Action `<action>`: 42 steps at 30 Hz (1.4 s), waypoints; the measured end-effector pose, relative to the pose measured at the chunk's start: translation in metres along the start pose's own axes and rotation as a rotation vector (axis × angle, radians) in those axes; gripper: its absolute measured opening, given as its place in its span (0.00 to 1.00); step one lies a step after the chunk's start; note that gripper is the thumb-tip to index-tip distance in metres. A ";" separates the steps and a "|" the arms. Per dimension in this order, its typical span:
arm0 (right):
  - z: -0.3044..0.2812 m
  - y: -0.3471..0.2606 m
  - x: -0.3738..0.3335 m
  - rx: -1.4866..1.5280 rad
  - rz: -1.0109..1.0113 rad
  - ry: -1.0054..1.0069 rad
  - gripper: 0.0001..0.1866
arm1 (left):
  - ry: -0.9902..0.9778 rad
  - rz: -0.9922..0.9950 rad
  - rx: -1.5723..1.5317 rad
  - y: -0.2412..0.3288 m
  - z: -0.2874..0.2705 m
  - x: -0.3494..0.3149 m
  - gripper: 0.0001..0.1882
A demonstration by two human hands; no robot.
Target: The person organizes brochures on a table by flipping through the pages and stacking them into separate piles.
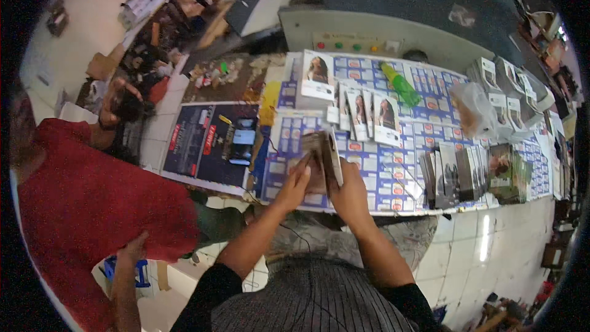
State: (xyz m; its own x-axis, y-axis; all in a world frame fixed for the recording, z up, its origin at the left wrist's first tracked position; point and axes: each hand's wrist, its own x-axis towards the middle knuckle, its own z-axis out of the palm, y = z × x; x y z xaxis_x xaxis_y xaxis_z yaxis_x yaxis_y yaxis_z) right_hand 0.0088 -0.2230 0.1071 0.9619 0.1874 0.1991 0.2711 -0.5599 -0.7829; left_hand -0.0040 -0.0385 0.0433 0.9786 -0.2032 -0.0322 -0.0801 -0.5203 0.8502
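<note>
Over the near edge of the table, my left hand [295,187] is closed on a brownish printed card in a small stack of flat printed cards [314,147]. From the other side, my right hand [350,192] grips the stack, where a pale edge shows along the cards. My fingers are partly hidden and the cards are slightly blurred. Just beyond them, white printed cards [386,118] with a picture of a long-haired figure lie fanned out, and a larger white card [318,75] lies farther back.
Printed blue-and-white sheets [375,172] cover the table. Rows of dark cards [444,175] stand at the right, below a clear plastic bag [474,109] and white card stacks [507,110]. A green bottle [399,85] lies at the back. A person in a red shirt [104,203] is close on the left.
</note>
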 end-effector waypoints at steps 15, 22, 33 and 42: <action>-0.084 -0.178 -0.004 0.059 -0.556 -0.081 0.39 | 0.157 0.261 -1.098 0.194 -0.097 -0.054 0.31; -0.090 -0.173 -0.009 0.125 -0.520 -0.146 0.34 | 0.179 0.014 -1.383 0.184 -0.089 -0.051 0.26; -0.093 -0.100 -0.014 0.347 -0.385 -0.395 0.23 | 0.073 -0.380 -1.630 0.135 -0.041 -0.032 0.22; -0.078 -0.078 -0.036 0.075 -0.508 -0.297 0.22 | -0.007 -0.602 -1.592 0.097 0.010 -0.026 0.15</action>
State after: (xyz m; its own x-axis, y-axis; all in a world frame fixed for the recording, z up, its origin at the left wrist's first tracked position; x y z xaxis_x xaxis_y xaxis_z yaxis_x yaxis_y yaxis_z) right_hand -0.0440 -0.2488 0.2071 0.6581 0.6412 0.3946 0.6815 -0.2846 -0.6742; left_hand -0.0389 -0.0918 0.1212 0.7960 -0.3078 -0.5212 0.5334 0.7637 0.3637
